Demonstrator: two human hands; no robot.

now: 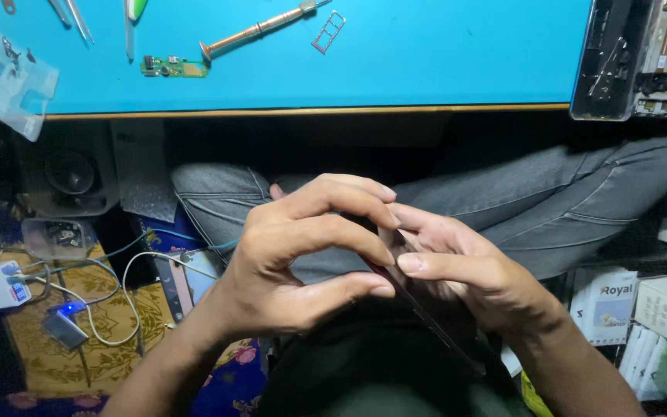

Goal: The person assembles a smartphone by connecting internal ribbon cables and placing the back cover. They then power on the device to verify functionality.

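Head view: both hands' fingers [364, 232] pinch a dark phone [426, 316]; screwdriver [260, 29] lies on blue mat [441, 54].

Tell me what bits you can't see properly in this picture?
- Head view: the thin dark flat thing held between the left hand and right hand is mostly covered by fingers, so its kind is unclear.
- The dark frame on the blue table is cut off by the top edge.
- The parts on the small green circuit board are too small to tell.
- The floor under the table is too dark.
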